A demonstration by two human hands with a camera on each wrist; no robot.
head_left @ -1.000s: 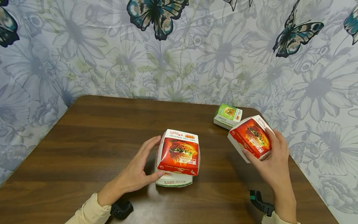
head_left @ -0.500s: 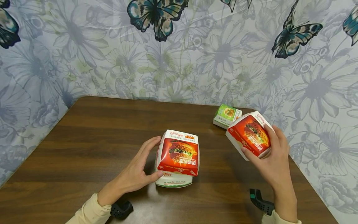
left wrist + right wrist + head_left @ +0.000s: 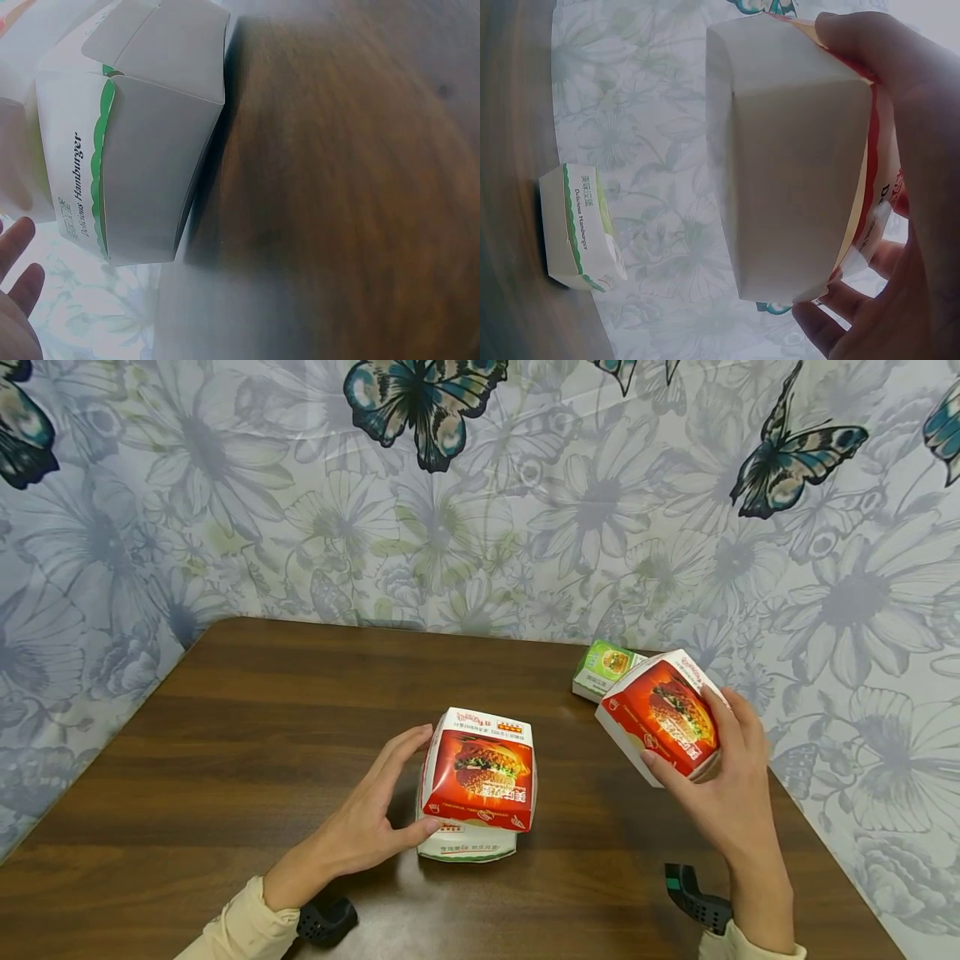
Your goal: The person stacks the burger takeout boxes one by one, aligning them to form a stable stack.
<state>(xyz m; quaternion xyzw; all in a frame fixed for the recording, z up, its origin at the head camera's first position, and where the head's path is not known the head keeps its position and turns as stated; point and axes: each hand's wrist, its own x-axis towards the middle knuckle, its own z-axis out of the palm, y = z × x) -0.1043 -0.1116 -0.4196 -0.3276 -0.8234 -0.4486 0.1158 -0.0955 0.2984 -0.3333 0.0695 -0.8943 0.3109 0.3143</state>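
A red-topped hamburger box [image 3: 480, 768] sits on a green-edged hamburger box [image 3: 472, 843], whose white side [image 3: 150, 165] fills much of the left wrist view. My left hand [image 3: 367, 818] rests along the left side of this stack, fingers relaxed, thumb at the front corner and fingertips near the back one. To the right, my right hand [image 3: 727, 785] grips another red hamburger box [image 3: 663, 714], thumb on the near side and fingers round the far side. That box is tilted above the table; its pale underside [image 3: 795, 180] shows in the right wrist view.
A small green hamburger box [image 3: 596, 677] stands near the table's back right edge, partly covered by the held box in the head view. The brown wooden table [image 3: 262, 718] meets a flower-and-butterfly wall covering [image 3: 480, 543] at the back.
My right hand has moved the red hamburger box slightly left and away from me, covering more of the small green box. The left hand and the stack have stayed still.
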